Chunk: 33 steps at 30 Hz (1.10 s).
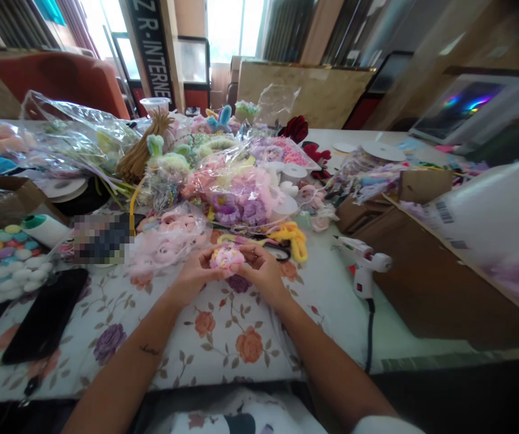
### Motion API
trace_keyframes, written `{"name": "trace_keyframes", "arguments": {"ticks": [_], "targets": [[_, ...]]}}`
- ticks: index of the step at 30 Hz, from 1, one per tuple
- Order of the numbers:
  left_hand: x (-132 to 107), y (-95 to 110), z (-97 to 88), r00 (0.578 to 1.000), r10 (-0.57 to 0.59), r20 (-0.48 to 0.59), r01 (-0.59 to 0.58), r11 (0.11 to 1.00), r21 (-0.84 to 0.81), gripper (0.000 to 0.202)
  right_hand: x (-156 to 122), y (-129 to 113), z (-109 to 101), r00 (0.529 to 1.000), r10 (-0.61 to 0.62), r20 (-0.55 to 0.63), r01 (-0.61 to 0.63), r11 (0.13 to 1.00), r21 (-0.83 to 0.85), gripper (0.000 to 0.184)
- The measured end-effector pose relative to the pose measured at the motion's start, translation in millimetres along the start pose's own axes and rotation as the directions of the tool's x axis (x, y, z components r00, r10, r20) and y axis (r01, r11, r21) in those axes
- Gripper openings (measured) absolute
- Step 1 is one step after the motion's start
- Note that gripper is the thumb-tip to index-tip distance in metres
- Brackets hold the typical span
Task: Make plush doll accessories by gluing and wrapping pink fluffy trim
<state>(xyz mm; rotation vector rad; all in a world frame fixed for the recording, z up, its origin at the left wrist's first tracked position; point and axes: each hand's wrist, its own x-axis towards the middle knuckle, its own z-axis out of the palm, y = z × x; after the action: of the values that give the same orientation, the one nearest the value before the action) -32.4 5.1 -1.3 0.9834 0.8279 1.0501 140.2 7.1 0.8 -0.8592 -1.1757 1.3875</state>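
Between both hands, just above the flowered tablecloth (pixel 173 349), is a small round pink piece with white and yellow bits (pixel 226 257); its exact kind is unclear. My left hand (pixel 198 269) is closed on its left side, thumb along the lower edge. On the right side, my right hand (pixel 259 271) grips it with thumb and fingers. Just beyond the hands lie scissors (pixel 283 251), partly covered, and a yellow fuzzy strand (pixel 294 237). A clear bag of pink pieces (pixel 173 235) rests beyond my left hand.
A white glue gun (pixel 361 265) with a black cord lies to the right, beside a cardboard box (pixel 440 277). At left are a black phone (pixel 46 316), a thread cone (pixel 44 229) and pastel pompoms (pixel 10 265). Bagged craft pieces (pixel 241 187) heap up behind.
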Motion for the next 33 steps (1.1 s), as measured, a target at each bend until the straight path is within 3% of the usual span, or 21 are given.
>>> {"name": "trace_keyframes", "arguments": {"ticks": [8, 15, 18, 25, 33], "targets": [[0.5, -1.4, 0.8, 0.991, 0.024, -0.132, -0.009, 0.993, 0.119, 0.052, -0.7, 1.0, 2.9, 0.994, 0.112, 0.005, -0.111, 0.984, 0.139, 0.042], [1.3, -3.6, 1.9, 0.983, 0.041, -0.179, -0.022, 0.994, 0.111, 0.058, -1.4, 3.5, 2.5, 0.988, 0.156, 0.0, -0.153, 0.967, 0.205, 0.044], [1.8, -3.7, 1.6, 0.987, 0.054, -0.154, -0.04, 0.995, 0.088, 0.057, -0.5, 5.7, 2.5, 0.986, 0.167, -0.019, -0.159, 0.964, 0.212, 0.042], [4.1, -4.2, -9.4, 1.0, 0.025, 0.01, -0.025, 0.999, -0.028, 0.055, 1.2, 11.4, -0.5, 0.988, 0.149, -0.031, -0.138, 0.96, 0.242, 0.041], [2.5, -2.5, -7.0, 1.0, 0.015, -0.02, -0.015, 0.999, -0.049, 0.046, -0.9, 13.4, -0.8, 0.984, 0.158, -0.083, -0.133, 0.958, 0.253, 0.04]]}}
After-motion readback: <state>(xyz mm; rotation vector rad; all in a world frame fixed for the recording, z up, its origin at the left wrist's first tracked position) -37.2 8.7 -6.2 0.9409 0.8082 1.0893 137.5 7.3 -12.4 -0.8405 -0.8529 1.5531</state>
